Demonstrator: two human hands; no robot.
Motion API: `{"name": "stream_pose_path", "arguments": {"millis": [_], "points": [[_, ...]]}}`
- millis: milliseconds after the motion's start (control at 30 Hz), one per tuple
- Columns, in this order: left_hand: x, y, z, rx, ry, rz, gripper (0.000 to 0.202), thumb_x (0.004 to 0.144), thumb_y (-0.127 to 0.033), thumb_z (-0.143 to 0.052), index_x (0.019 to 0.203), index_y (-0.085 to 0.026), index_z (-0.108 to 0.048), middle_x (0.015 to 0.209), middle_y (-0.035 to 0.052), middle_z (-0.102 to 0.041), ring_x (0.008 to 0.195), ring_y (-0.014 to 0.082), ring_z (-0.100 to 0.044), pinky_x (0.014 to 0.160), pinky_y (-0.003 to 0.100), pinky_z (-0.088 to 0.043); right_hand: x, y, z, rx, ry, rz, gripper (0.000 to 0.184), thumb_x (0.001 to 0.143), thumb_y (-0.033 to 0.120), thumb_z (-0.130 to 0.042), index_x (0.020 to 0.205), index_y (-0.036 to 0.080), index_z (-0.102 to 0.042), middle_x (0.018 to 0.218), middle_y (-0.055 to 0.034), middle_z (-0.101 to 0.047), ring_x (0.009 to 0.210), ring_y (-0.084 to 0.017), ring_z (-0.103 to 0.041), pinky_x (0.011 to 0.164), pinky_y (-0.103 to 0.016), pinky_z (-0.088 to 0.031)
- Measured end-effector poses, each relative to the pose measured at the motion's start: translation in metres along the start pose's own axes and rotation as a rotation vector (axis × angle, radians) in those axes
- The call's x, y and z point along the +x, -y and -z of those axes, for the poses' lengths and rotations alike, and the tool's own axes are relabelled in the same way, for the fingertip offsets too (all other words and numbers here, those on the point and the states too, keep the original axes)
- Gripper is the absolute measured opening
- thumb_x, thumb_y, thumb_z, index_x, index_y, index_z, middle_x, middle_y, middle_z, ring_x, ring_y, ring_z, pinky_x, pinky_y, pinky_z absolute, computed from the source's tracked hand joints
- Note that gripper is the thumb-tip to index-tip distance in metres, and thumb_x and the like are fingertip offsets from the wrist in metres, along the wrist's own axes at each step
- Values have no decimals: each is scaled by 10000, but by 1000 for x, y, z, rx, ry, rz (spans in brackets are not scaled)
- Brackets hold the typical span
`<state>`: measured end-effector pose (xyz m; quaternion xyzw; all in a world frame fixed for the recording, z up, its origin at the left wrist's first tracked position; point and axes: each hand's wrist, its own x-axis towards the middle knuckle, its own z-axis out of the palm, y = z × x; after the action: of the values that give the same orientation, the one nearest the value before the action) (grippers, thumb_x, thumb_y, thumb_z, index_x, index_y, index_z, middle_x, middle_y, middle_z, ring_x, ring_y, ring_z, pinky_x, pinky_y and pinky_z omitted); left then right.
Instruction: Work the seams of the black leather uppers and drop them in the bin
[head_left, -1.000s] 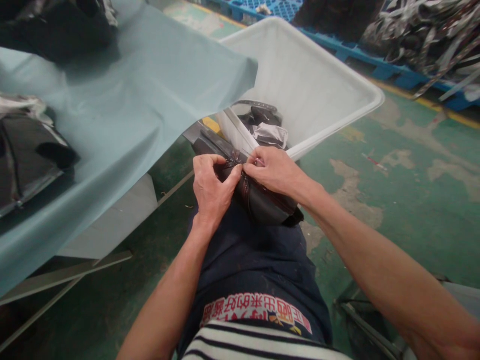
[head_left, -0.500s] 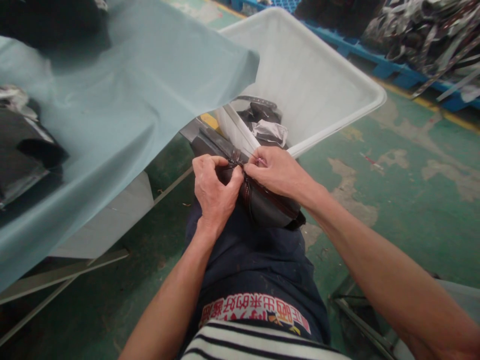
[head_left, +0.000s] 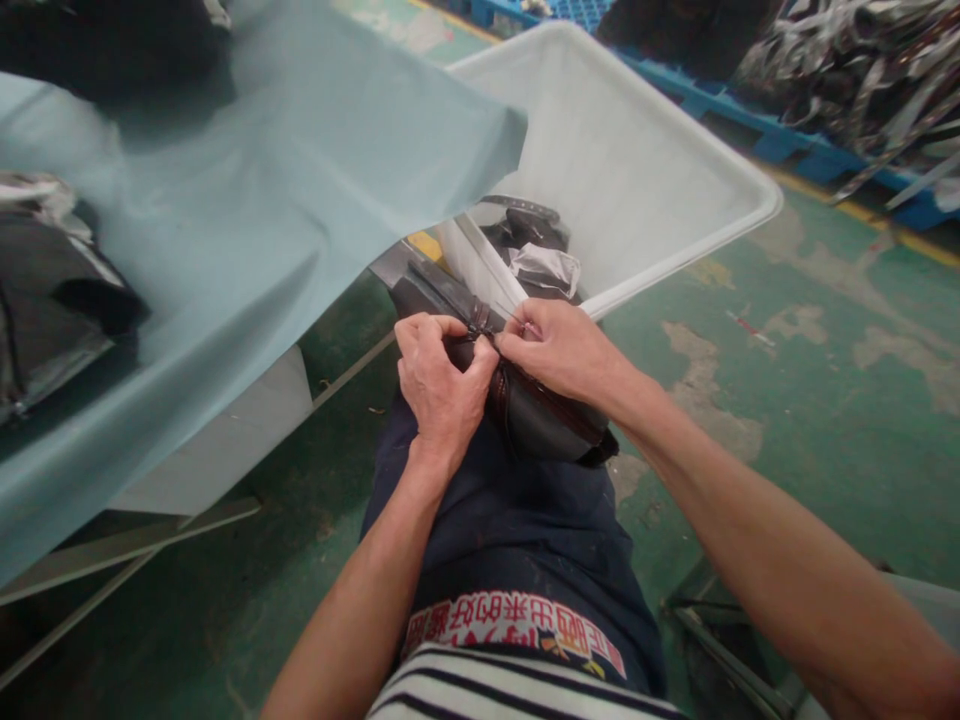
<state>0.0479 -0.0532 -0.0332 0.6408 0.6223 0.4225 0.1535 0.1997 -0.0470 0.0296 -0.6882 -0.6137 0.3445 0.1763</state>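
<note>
A black leather-like bag point(head_left: 551, 420) with brown trim and what looks like a zipper rests across my lap. On its left side, my left hand point(head_left: 442, 380) pinches the dark edge between thumb and forefinger. Close against it, my right hand point(head_left: 559, 345) pinches the same seam, thumb tip nearly touching the left thumb. A small pinkish-red thing point(head_left: 531, 330) with a thin metal shaft shows inside the curled right fingers; its kind is hidden. My fingertips cover the exact spot they grip.
A white plastic bin point(head_left: 645, 170) holding dark pieces stands just ahead. To the left is a table under pale blue sheeting point(head_left: 300, 150), with a dark bag point(head_left: 52, 310) on it. Blue pallets point(head_left: 795, 150) with heaped straps lie at back right. A metal frame point(head_left: 720, 640) is low right.
The whole view has shifted slightly, so things sit a little further right and lower. Both hands keep their pinch on the bag, with hardly any movement relative to it.
</note>
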Motion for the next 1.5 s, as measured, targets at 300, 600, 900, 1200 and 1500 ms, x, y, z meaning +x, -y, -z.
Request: {"name": "stream_pose_path", "arguments": {"millis": [300, 600, 900, 1200, 1500], "points": [[-1, 9, 0, -91, -6, -55, 115, 883, -205, -704, 954, -219, -616, 1047, 52, -578, 1026, 222, -609, 892, 356, -516, -1, -4, -1, 49, -14, 30, 132, 941, 239, -642, 825, 184, -672, 705, 32, -599, 660, -131, -495, 656, -289, -318], [2, 11, 6, -113, 22, -103, 59, 975, -187, -602, 929, -222, -617, 1023, 52, -589, 1026, 210, -611, 919, 350, -517, 0, -5, 0, 28, -11, 55, 150, 946, 214, -641, 798, 192, -650, 701, 33, -585, 667, -135, -494, 664, -293, -317], [4, 5, 6, -64, 31, -60, 168, 856, -186, -776, 933, -216, -629, 1025, 40, -596, 1009, 212, -628, 902, 348, -520, 0, -4, 1, 21, -5, 47, 161, 949, 214, -636, 789, 196, -626, 713, 24, -594, 681, -142, -494, 668, -296, -312], [4, 5, 7, -49, 52, -49, 148, 866, -188, -749, 942, -213, -625, 1051, 52, -586, 1021, 216, -625, 903, 355, -520, 0, -5, 1, 44, 11, 46, 166, 959, 237, -617, 797, 201, -610, 711, 25, -581, 683, -143, -488, 671, -295, -309], [1, 8, 6, -64, 50, -66, 166, 884, -213, -755, 958, -234, -608, 1063, 42, -580, 1035, 204, -613, 938, 342, -532, 3, -11, -1, 25, -22, 68, 312, 1018, 428, -606, 826, 186, -643, 814, -9, -662, 716, -146, -495, 671, -295, -312]]}}
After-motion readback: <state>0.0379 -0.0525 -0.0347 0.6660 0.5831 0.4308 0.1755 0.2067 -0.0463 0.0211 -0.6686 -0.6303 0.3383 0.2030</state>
